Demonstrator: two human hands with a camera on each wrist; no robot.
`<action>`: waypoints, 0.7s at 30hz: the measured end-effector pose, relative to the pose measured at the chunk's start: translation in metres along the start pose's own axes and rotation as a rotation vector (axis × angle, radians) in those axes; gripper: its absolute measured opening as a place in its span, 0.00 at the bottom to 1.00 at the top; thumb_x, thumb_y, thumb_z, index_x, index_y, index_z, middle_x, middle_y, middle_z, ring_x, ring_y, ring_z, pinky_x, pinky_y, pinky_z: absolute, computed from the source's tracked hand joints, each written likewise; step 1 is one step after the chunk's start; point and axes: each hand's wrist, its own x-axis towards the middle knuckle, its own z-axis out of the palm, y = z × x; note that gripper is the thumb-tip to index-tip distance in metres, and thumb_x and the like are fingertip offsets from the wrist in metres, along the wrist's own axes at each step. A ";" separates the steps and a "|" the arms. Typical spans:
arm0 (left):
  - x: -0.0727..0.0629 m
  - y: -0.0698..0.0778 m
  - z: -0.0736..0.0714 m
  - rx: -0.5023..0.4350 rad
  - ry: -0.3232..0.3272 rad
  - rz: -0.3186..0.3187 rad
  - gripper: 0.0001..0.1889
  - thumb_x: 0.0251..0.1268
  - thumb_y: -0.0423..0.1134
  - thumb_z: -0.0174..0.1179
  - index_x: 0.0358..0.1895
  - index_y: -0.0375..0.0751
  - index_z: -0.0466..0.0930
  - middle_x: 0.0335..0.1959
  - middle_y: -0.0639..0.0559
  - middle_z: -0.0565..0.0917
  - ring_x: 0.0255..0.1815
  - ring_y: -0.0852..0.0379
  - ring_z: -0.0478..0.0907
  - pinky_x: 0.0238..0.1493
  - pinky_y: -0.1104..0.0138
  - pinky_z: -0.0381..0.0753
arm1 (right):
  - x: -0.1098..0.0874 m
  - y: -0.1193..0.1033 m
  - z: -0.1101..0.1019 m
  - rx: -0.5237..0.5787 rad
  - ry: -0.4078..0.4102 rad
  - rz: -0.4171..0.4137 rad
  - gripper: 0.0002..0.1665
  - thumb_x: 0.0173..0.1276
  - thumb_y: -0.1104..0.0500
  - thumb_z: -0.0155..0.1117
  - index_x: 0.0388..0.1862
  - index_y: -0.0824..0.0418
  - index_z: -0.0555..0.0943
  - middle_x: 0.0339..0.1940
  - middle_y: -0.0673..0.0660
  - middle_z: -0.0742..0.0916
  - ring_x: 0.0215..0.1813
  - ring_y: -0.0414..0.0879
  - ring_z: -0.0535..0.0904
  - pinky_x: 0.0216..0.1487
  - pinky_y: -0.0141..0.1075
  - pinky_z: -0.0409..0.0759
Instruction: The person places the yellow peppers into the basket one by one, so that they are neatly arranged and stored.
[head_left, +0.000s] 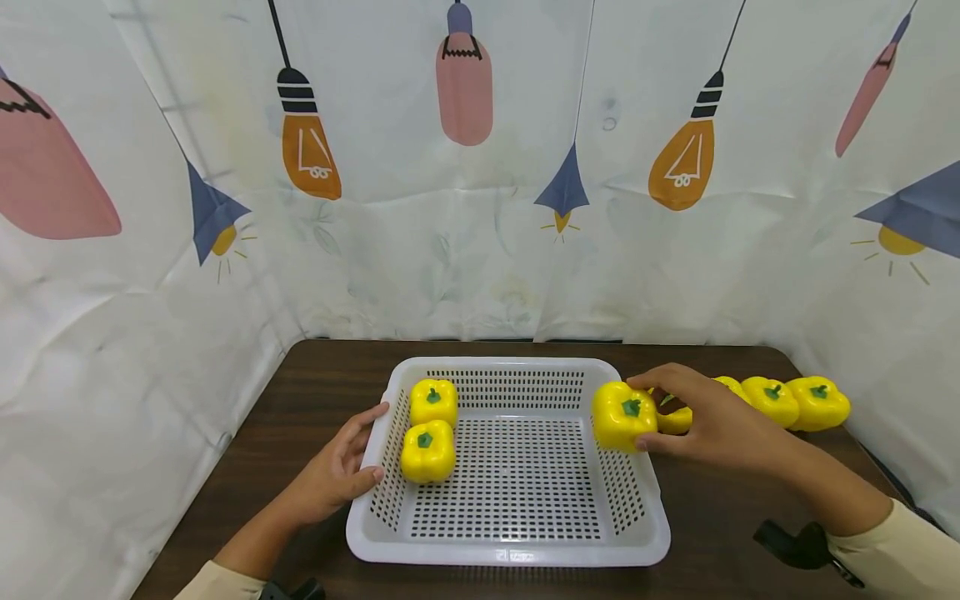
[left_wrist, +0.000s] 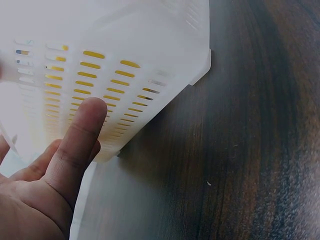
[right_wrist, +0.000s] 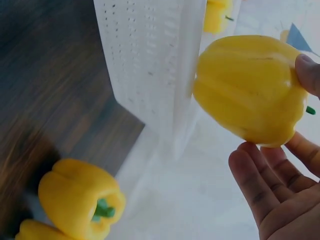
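Note:
My right hand [head_left: 701, 412] pinches a yellow bell pepper [head_left: 624, 417] between thumb and fingers, over the right rim of a white perforated plastic basket [head_left: 510, 554]. The right wrist view shows this pepper [right_wrist: 247, 90] close up, its green stem turned toward the palm. At the basket's left side, my left hand [head_left: 337, 467] touches the rim with thumb and forefinger. Its other fingers [left_wrist: 82, 130] lie fairly straight along the outside wall. Two yellow bell peppers, a rear one [head_left: 433, 402] and a front one [head_left: 428, 452], sit inside against the left wall.
Several more yellow bell peppers [head_left: 819, 403] stand in a row right of the basket, partly hidden behind the right hand. The dark wooden table [head_left: 300, 392] carries everything. White cloth printed with lamps [head_left: 495, 250] hangs behind and at both sides.

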 end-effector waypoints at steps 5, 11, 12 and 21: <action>0.001 -0.001 -0.001 -0.006 -0.009 0.011 0.44 0.70 0.25 0.56 0.81 0.42 0.39 0.73 0.20 0.53 0.59 0.47 0.81 0.45 0.48 0.87 | 0.004 -0.006 0.006 0.029 -0.022 -0.040 0.39 0.58 0.37 0.77 0.66 0.46 0.76 0.58 0.45 0.79 0.51 0.42 0.78 0.50 0.35 0.85; 0.001 -0.001 -0.001 -0.011 -0.013 0.003 0.45 0.70 0.25 0.56 0.82 0.43 0.38 0.74 0.21 0.52 0.58 0.50 0.81 0.46 0.48 0.87 | 0.010 -0.016 0.015 0.059 -0.065 -0.041 0.41 0.57 0.41 0.80 0.66 0.51 0.76 0.57 0.47 0.79 0.49 0.46 0.78 0.49 0.35 0.85; 0.001 -0.001 -0.001 -0.013 -0.017 0.002 0.45 0.70 0.25 0.56 0.82 0.43 0.38 0.74 0.21 0.52 0.58 0.50 0.82 0.46 0.48 0.87 | 0.012 -0.018 0.016 0.054 -0.074 -0.041 0.41 0.57 0.40 0.80 0.66 0.51 0.76 0.56 0.47 0.79 0.48 0.46 0.77 0.48 0.36 0.86; 0.001 0.000 -0.002 -0.011 -0.022 -0.005 0.45 0.71 0.25 0.56 0.81 0.42 0.37 0.75 0.20 0.50 0.57 0.47 0.82 0.46 0.48 0.87 | 0.022 -0.033 0.030 0.090 -0.119 -0.102 0.40 0.57 0.42 0.81 0.65 0.54 0.77 0.58 0.46 0.79 0.50 0.42 0.77 0.52 0.32 0.84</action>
